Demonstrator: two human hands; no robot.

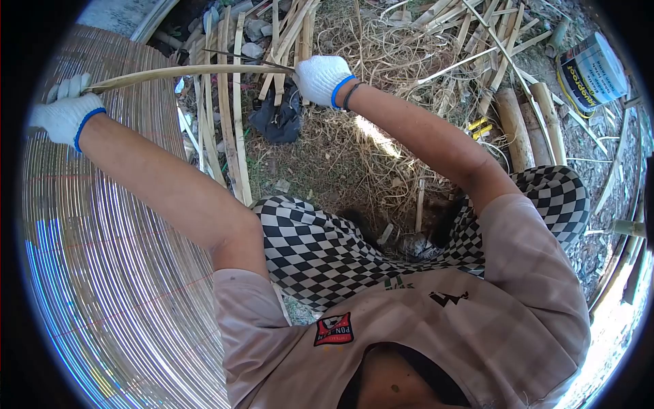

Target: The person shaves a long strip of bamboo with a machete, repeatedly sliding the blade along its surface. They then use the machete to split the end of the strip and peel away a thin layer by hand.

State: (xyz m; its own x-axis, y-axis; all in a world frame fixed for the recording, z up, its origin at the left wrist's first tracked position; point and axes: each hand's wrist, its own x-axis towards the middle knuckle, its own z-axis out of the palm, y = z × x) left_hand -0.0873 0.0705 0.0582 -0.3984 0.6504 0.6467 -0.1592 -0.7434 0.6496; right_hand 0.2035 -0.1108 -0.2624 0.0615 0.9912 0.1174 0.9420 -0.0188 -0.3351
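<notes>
My left hand, in a white knit glove with a blue cuff, is closed round one end of a long bamboo strip. The strip bows slightly upward and runs across to my right hand, gloved the same way. My right hand is closed on a knife, whose handle is hidden in the glove. Its thin dark blade points left and crosses the strip close to my fingers. A dark crumpled cloth or bag lies on the ground below the right hand.
A slatted bamboo mat spreads along the left. Split bamboo strips and curly shavings litter the ground ahead. Bamboo poles, a yellow object and a labelled bucket are at the right. My checkered knees flank the middle.
</notes>
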